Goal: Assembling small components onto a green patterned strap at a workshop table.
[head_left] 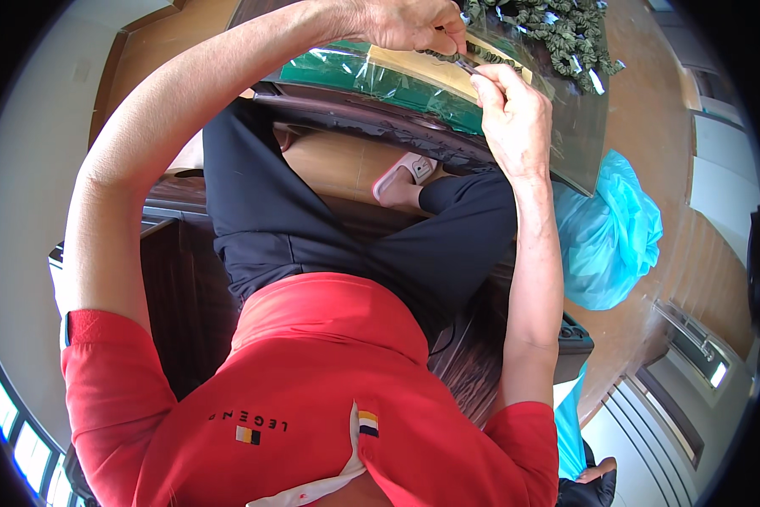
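At the top of the view, my left hand (414,25) is closed in a pinch on a dark green ruffled fabric band (441,56). My right hand (519,118) comes in from the other side, thumb and forefinger pressed together close to the left fingertips. A thin dark piece shows at those right fingertips, too small to name. Under both hands lies a pale yellow board (405,65) on the table's glass top, with more of the green ruffle along it. Beyond my right hand is a heap of similar dark green ruffled bands (557,34) with small white tags.
Green sheeting under clear film (337,74) covers the table's near side. The dark wooden table edge (354,114) runs above my knees. A light blue plastic bag (612,237) stands on the floor at the right. Another person's arm (598,471) shows at the lower right.
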Motion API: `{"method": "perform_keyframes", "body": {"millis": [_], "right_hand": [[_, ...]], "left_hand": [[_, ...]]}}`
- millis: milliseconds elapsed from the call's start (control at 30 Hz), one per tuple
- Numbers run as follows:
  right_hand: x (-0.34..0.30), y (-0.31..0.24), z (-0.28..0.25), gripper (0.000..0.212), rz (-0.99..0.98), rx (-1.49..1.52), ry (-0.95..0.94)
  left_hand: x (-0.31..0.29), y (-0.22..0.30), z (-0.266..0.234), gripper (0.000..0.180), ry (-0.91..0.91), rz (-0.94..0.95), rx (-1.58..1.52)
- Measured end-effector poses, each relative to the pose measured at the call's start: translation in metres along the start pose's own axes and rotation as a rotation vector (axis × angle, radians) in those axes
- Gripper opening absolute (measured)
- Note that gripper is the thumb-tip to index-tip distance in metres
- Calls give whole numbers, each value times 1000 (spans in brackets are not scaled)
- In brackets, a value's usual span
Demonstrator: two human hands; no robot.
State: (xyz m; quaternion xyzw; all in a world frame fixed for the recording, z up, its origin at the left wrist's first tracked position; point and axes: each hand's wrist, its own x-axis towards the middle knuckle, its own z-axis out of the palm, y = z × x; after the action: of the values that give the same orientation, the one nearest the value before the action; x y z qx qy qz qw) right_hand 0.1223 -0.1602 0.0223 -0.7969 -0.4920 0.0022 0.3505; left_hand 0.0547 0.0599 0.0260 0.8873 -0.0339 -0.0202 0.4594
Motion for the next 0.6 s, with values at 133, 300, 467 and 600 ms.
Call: {"method": "perform_keyframes", "body": {"millis": [133,300,467,600], "right_hand": [[2,-5,-1,8,-37,-56,-6],[5,0,-5,11,-244,-168,37],[11,12,-13,14,-447,-480,18],[16,18,-13,11,-690,-623,52]], "left_hand": [[-2,1,1,23,-8,4,-108],[4,4,-4,24,-52,46,128],[15,13,1,22,-83,26,182],[15,19,3,21,-113,11,233]]}}
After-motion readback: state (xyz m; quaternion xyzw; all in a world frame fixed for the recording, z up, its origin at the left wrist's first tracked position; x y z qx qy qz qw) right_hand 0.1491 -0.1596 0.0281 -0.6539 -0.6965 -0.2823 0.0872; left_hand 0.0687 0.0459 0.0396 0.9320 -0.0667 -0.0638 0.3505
